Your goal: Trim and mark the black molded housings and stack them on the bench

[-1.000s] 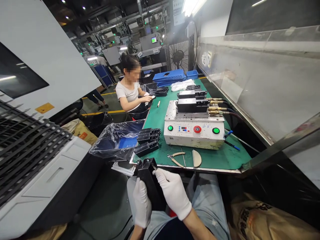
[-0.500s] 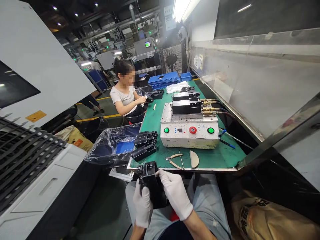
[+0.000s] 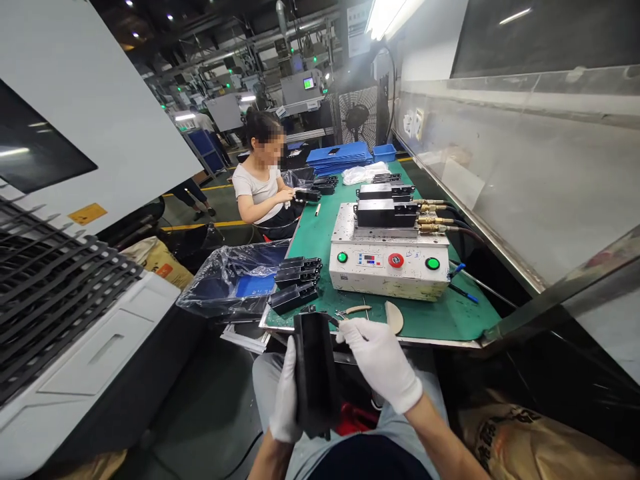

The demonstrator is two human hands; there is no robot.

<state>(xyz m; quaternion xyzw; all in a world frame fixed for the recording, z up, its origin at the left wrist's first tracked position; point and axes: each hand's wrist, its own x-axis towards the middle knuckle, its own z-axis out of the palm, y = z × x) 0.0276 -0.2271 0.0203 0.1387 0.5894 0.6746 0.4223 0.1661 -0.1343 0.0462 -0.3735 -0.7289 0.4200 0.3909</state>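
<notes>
The left hand (image 3: 286, 399), in a white glove, grips a black box (image 3: 315, 377) that stands on end, tilted slightly, above the person's lap in front of the table edge. The gloved right hand (image 3: 384, 365) is beside the box's upper right side, fingers curled with their tips drawn together; a small dark piece shows at the tips, but whether they grip it I cannot tell. On the green table (image 3: 430, 323), cutters (image 3: 357, 309) and a beige half-round piece (image 3: 394, 317) lie in front of a white machine (image 3: 390, 285). Its front carries a lit display (image 3: 370, 259) with digits too small to read, a red button (image 3: 395, 261) with blurred lettering, two green buttons, blue handwritten marks (image 3: 411, 254) and a small dark square label (image 3: 343, 277). Large dark characters run across the brown sack (image 3: 555, 443) at lower right, partly in shadow and illegible. An orange-yellow label (image 3: 88, 213) is stuck on the big white cabinet (image 3: 120, 120) at left, its print unclear.
</notes>
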